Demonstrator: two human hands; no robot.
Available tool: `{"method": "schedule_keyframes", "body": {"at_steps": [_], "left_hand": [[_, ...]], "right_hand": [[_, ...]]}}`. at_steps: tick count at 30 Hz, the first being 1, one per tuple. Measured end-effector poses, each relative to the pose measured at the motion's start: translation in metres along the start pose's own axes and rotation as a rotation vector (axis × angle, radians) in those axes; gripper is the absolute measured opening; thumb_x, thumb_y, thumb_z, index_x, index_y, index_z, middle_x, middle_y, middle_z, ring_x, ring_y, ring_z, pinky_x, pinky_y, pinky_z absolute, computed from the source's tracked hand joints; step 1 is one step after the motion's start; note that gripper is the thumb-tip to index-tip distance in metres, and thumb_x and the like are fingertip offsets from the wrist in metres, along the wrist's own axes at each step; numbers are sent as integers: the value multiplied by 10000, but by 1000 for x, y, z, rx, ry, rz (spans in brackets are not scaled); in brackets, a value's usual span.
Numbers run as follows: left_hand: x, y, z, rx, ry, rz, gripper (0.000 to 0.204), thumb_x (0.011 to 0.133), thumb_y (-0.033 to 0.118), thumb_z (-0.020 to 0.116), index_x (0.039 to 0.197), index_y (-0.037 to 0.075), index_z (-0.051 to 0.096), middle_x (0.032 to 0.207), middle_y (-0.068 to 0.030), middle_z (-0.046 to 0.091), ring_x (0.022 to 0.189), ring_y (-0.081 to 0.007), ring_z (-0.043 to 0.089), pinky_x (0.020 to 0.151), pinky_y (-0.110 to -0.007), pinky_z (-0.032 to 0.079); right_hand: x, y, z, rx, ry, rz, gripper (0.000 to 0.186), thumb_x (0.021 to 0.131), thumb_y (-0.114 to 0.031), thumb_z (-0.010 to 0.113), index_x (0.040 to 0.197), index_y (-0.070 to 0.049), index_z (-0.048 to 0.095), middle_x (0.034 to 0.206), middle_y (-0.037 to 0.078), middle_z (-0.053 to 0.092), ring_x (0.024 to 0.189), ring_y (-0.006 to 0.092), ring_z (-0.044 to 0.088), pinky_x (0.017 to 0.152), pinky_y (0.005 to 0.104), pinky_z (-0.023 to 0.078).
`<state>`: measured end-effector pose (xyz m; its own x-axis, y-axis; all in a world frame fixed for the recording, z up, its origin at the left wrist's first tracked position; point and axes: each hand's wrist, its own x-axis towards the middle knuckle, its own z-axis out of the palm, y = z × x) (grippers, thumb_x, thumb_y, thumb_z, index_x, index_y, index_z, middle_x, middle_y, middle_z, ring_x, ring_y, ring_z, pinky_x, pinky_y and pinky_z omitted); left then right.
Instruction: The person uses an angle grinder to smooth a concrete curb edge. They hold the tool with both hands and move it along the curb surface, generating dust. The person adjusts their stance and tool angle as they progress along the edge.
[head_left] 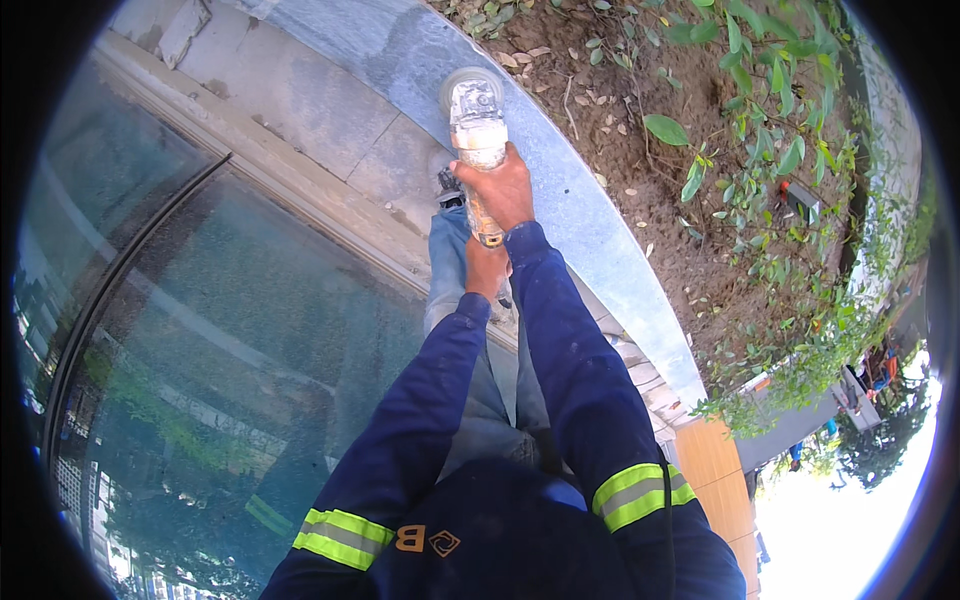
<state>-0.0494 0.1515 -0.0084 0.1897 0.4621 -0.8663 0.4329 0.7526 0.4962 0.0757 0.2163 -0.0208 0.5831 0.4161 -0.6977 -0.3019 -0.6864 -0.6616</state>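
Observation:
A dusty white angle grinder (pixel 477 125) with a round disc guard sits over the inner edge of a pale blue-grey stone coping (pixel 600 250). My right hand (pixel 503 188) is closed round its body, thumb across the top. My left hand (pixel 485 268) is lower, closed at the tool's rear end and partly hidden behind it and my right sleeve. My feet and jeans (pixel 447 240) show beneath the tool, beside the coping.
A soil bed (pixel 620 100) with leafy plants lies beyond the coping on the right. A large glass panel (pixel 200 330) with a dark frame fills the left, beside a grey tiled ledge (pixel 310 110). Beige tiles (pixel 705 470) show at lower right.

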Motion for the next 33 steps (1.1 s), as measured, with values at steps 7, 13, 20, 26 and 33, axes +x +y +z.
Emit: {"method": "schedule_keyframes", "body": {"at_steps": [7,13,20,26,33], "left_hand": [[-12,-9,-6,-28,-3,54,113,884,0,600,989,-27,632,795,-79,661,634,-203,634,556,-365,472],[-1,6,10,-69,12,122,58,854,-43,568,890,-2,587,640,-63,591,454,-197,572,410,-352,420],[-1,20,1,-67,39,88,43,872,-42,582,900,-11,593,652,-52,599,461,-178,568,416,-338,421],[-3,24,6,-46,31,59,50,884,-31,599,925,-5,610,674,-47,605,491,-159,582,421,-338,419],[14,31,1,-126,33,132,40,897,-19,575,914,-2,608,672,-49,610,476,-165,575,416,-347,421]], "right_hand": [[-18,9,0,-27,23,33,699,701,-414,915,1167,36,653,1091,252,766,1040,390,757,911,462,579],[5,9,-8,36,22,-14,702,702,-411,907,1172,44,653,1091,241,767,1028,366,762,910,449,580],[2,0,7,-2,-10,15,708,691,-423,910,1178,27,662,1098,234,769,1033,380,759,916,449,578],[2,3,-2,9,42,4,685,701,-406,910,1162,35,662,1087,249,766,1024,388,759,907,451,580],[22,-15,15,7,-29,-30,700,703,-398,909,1176,53,658,1076,242,768,1008,368,763,897,441,580]]}}
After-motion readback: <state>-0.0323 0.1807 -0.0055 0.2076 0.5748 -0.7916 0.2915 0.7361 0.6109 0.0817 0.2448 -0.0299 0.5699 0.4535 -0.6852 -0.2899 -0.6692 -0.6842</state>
